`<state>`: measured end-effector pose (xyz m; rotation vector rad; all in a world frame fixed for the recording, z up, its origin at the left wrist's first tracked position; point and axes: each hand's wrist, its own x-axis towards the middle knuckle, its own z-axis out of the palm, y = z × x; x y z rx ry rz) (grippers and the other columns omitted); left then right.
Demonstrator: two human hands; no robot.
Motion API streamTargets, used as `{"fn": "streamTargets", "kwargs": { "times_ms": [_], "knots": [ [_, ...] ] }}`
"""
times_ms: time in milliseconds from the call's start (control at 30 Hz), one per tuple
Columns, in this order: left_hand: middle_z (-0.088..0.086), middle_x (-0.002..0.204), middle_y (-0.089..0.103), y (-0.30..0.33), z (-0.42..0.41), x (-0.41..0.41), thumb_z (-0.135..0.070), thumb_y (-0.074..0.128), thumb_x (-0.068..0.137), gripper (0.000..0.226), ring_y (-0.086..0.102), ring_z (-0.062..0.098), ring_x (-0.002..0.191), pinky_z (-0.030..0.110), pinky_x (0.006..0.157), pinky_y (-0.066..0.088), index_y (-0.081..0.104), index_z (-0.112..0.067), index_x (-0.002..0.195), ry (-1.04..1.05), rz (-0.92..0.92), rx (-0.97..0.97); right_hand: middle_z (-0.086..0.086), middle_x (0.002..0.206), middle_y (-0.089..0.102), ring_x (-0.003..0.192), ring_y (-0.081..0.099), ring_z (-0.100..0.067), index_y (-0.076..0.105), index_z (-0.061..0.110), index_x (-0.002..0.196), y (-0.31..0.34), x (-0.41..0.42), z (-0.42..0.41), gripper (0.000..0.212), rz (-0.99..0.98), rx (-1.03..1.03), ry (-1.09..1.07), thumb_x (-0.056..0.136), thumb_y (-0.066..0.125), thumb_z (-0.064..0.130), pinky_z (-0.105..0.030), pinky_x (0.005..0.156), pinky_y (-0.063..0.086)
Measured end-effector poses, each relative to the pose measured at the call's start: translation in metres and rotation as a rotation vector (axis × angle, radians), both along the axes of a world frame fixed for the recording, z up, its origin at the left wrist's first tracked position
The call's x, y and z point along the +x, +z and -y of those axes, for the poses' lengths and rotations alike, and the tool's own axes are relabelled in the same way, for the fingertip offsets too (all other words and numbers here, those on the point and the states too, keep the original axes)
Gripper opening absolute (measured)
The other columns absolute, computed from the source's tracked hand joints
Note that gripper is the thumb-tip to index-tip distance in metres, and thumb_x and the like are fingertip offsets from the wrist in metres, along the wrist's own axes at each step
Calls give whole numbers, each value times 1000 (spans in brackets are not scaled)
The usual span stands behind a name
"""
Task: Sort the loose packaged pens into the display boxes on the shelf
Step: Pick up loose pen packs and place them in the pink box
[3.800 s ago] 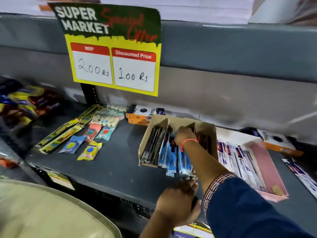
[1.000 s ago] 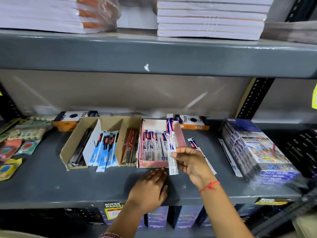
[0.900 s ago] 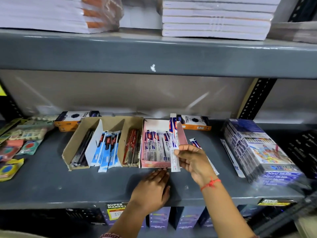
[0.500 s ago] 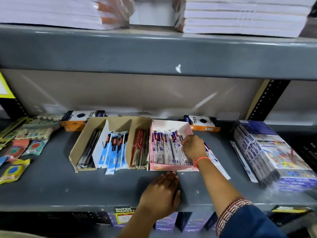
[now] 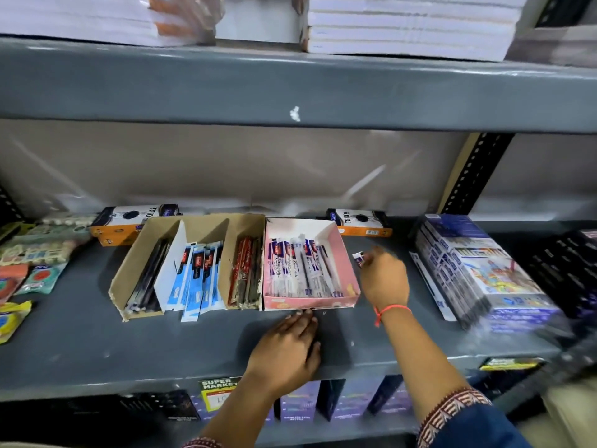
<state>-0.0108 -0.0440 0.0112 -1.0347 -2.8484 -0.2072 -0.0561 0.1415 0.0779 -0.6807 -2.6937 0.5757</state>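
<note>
A loose packaged pen (image 5: pixel 358 257), its glossy white-and-blue wrapper mostly hidden, is pinched at the fingertips of the right hand (image 5: pixel 384 279) just beside the right wall of the pink cardboard display box (image 5: pixel 345 273) on the grey metal shelf (image 5: pixel 97 344). The left hand (image 5: pixel 284 347) is laid flat, fingers together, against the shelf with its fingertips touching the box's front edge. Long, slim wrapped pens are lined inside that box, while a brown corrugated divided box (image 5: pixel 129 270) is seen touching its left side.
</note>
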Motion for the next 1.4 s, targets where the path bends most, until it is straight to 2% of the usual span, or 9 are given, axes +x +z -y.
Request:
{"fn": "streamTargets", "kwargs": {
  "times_ms": [100,167,367,500,600,667,767,1233,1400],
  "knots": [
    [-1,158,7,-2,-4,2,-41,6,101,59,4,10,143,19,111,-6,14,-16,154,-68,23,-120,-25,118,62,115,54,-39,57,-2,112,-23,14,-30,30,188,-24,-94,85,47,5,-38,91,45],
    [1,158,5,0,-13,5,-46,-11,90,75,1,11,143,18,107,-12,11,-14,154,-137,17,-122,-26,119,61,115,54,-40,58,-3,112,-31,22,-39,30,257,-80,-122,86,47,6,-39,93,46],
    [1,157,15,3,-42,-2,-34,20,105,52,13,13,142,22,113,4,24,-11,151,-179,52,-27,-21,89,69,85,65,-31,71,0,84,-30,25,-55,16,195,-418,-142,81,56,-1,-25,60,47],
    [5,126,61,-2,-40,-5,-34,29,90,53,60,16,112,28,98,36,68,-10,118,-194,104,76,-7,60,59,56,51,-17,61,4,66,-26,32,-58,20,-98,-1035,-150,78,63,-12,-18,45,41],
    [4,138,50,-4,-39,-5,-39,19,91,63,49,17,125,28,105,22,59,-9,130,-186,98,56,3,51,70,51,63,-9,64,5,72,-12,44,-47,20,-195,-1299,0,79,62,-13,-12,46,50],
    [4,134,55,-2,-39,-5,-38,22,90,61,52,16,122,27,103,26,62,-10,126,-177,56,78,5,53,72,49,66,-3,67,8,73,-4,53,-40,21,-216,-1349,107,80,61,-11,-13,49,52],
    [0,109,70,-3,-41,-5,-36,36,84,49,67,12,99,25,87,47,76,-14,103,-203,37,147,3,60,75,55,68,-5,69,9,74,-2,62,-33,20,-237,-1365,198,80,62,-9,-16,56,54],
    [0,106,71,-8,-39,-7,-35,37,85,48,67,12,98,25,88,48,76,-13,101,-248,-21,158,1,63,75,56,69,-10,70,4,78,7,51,-16,17,-251,-1302,248,81,61,-9,-16,52,56],
    [-2,103,72,-5,-40,-7,-35,36,83,47,68,9,92,19,78,51,77,-15,99,-268,-76,189,-9,77,70,65,63,-19,66,16,70,15,4,-4,24,-110,-935,155,77,66,-7,-34,68,56]
  ]
}}
